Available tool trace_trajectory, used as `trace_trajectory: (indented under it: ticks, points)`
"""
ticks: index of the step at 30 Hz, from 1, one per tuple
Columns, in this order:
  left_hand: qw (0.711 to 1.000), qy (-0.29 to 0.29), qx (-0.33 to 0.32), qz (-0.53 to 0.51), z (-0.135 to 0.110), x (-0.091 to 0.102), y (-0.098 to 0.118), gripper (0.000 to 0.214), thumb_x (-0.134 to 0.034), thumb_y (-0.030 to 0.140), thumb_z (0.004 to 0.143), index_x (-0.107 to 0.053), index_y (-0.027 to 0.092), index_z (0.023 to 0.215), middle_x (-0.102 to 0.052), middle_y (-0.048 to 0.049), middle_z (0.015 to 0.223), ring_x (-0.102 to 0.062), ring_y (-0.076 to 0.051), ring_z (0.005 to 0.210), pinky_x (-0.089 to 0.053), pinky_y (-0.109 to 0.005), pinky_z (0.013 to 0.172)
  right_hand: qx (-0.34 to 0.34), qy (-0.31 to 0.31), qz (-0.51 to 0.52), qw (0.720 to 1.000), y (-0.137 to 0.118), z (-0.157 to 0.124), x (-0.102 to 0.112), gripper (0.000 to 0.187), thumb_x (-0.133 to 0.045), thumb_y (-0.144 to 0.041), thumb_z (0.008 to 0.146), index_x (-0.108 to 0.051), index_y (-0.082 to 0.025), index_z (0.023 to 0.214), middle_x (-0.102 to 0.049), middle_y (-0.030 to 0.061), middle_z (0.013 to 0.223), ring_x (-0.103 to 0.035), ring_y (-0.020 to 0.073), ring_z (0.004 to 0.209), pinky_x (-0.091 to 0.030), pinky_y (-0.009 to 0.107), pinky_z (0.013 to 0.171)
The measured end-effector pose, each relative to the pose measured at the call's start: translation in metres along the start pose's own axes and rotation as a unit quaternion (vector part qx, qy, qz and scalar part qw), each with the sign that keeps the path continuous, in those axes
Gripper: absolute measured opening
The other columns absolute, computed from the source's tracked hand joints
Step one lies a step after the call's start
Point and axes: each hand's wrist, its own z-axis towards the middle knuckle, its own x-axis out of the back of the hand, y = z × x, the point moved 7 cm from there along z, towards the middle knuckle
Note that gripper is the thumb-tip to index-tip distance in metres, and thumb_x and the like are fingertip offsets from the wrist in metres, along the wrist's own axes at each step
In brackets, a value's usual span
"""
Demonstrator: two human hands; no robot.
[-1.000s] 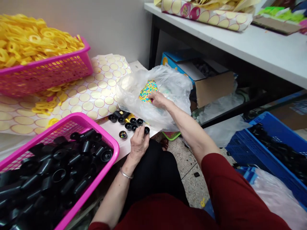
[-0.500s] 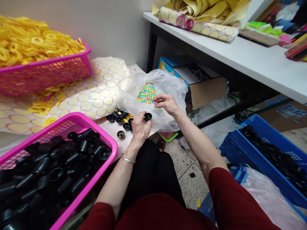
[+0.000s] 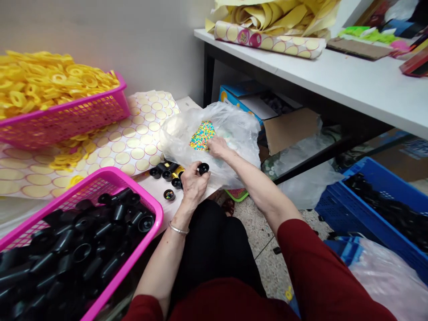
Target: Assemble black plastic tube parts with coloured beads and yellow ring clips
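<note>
My left hand (image 3: 194,182) grips a black plastic cup-shaped piece (image 3: 203,168), its round opening facing up. My right hand (image 3: 218,147) reaches to the near right edge of a pile of small coloured beads (image 3: 202,136); its fingers are bunched at the beads and the fingertips are hidden. The pile lies on a crumpled clear plastic bag (image 3: 174,133). Beside my left hand stand several similar black pieces (image 3: 167,175). One separate black cup (image 3: 169,195) has coloured bits inside. A little yellow shows among the group.
A pink basket (image 3: 159,214) of black parts stands at left front, another pink basket (image 3: 67,118) of yellow rings behind it. A sheet of round stickers (image 3: 133,142) lies between. A white table (image 3: 287,71) is at right, above an open cardboard box (image 3: 290,129). A blue crate (image 3: 334,214) sits lower right.
My right hand has moved down and left from above the bag into the edge of the bead pile. My left hand still holds the black cup in about the same place.
</note>
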Motion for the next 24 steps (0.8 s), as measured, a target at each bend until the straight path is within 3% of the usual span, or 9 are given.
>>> trace_trajectory:
  ticks: [3,7,9,11,12,13,16,19,24]
  points:
    - [1.0,0.015,0.004,0.007,0.004,0.003,0.0,0.033,-0.067,0.027,0.061,-0.069,0.018,0.092,-0.049,0.0063,0.057,-0.044,-0.01,0.053,-0.037,-0.025,0.057,-0.007,0.046,0.083,0.995,-0.002,0.008,-0.001,0.024,-0.054,-0.012,0.062,-0.071,-0.013,0.079,-0.068,0.0099,0.078,-0.061,0.0228,0.084,-0.043,0.029,0.071]
    - [1.0,0.013,0.009,-0.001,0.012,-0.003,-0.003,0.034,-0.067,0.028,0.062,-0.069,0.017,0.094,-0.051,0.0053,0.059,-0.046,-0.011,0.054,-0.037,-0.025,0.056,-0.019,0.098,0.208,0.973,0.011,-0.003,0.001,0.035,-0.052,-0.019,0.062,-0.07,-0.01,0.09,-0.061,0.0004,0.067,-0.055,0.0148,0.067,-0.044,0.026,0.063]
    - [1.0,0.011,0.016,0.0,0.016,-0.007,-0.004,0.035,-0.067,0.027,0.062,-0.07,0.017,0.095,-0.055,0.0036,0.063,-0.047,-0.012,0.056,-0.038,-0.026,0.057,-0.016,0.121,0.363,0.924,0.019,-0.018,0.006,0.033,-0.057,-0.025,0.059,-0.07,-0.011,0.086,-0.061,-0.0008,0.067,-0.053,0.013,0.064,-0.044,0.026,0.062]
    - [1.0,0.005,0.027,0.006,0.02,-0.011,-0.005,0.037,-0.067,0.026,0.061,-0.07,0.017,0.097,-0.058,0.0018,0.067,-0.05,-0.013,0.058,-0.04,-0.027,0.059,-0.009,0.124,0.512,0.85,0.021,-0.035,0.011,0.028,-0.064,-0.027,0.054,-0.07,-0.014,0.078,-0.063,-0.0005,0.069,-0.053,0.0126,0.066,-0.044,0.027,0.065]
    - [0.999,0.002,0.032,0.009,0.021,-0.012,-0.005,0.038,-0.067,0.026,0.061,-0.07,0.016,0.098,-0.059,0.0012,0.069,-0.051,-0.014,0.06,-0.041,-0.027,0.06,-0.004,0.117,0.548,0.828,0.02,-0.043,0.015,0.027,-0.066,-0.027,0.052,-0.07,-0.015,0.075,-0.064,-0.0002,0.071,-0.054,0.0129,0.068,-0.044,0.027,0.067]
    - [0.999,-0.003,0.035,0.011,0.022,-0.014,-0.005,0.039,-0.067,0.025,0.061,-0.07,0.016,0.098,-0.06,0.0008,0.069,-0.052,-0.014,0.061,-0.041,-0.027,0.061,0.003,0.107,0.548,0.83,0.016,-0.05,0.019,0.026,-0.066,-0.026,0.052,-0.07,-0.015,0.075,-0.065,0.0,0.073,-0.054,0.0134,0.07,-0.044,0.028,0.069]
    - [1.0,-0.018,0.018,0.011,0.021,-0.016,-0.002,0.031,-0.065,0.022,0.06,-0.07,0.017,0.09,-0.06,0.0011,0.068,-0.053,-0.015,0.064,-0.04,-0.027,0.061,0.061,0.087,0.42,0.901,-0.004,-0.067,0.034,0.022,-0.06,-0.021,0.059,-0.071,-0.017,0.077,-0.066,0.001,0.078,-0.055,0.0156,0.075,-0.043,0.031,0.075]
    - [0.999,-0.027,-0.01,0.013,0.016,-0.016,0.003,0.022,-0.062,0.02,0.061,-0.068,0.019,0.082,-0.061,0.0017,0.069,-0.054,-0.015,0.065,-0.039,-0.026,0.061,0.141,0.085,0.186,0.969,-0.034,-0.08,0.044,0.023,-0.05,-0.013,0.069,-0.071,-0.017,0.076,-0.066,0.0045,0.081,-0.053,0.0185,0.082,-0.04,0.035,0.082]
    - [0.998,-0.038,-0.015,0.038,0.011,-0.015,0.007,0.017,-0.061,0.015,0.059,-0.066,0.018,0.076,-0.061,0.0016,0.069,-0.053,-0.015,0.066,-0.038,-0.026,0.06,0.192,0.063,-0.082,0.976,-0.071,-0.096,0.043,0.025,-0.045,-0.009,0.079,-0.07,-0.015,0.079,-0.063,0.0121,0.091,-0.047,0.025,0.093,-0.036,0.036,0.074]
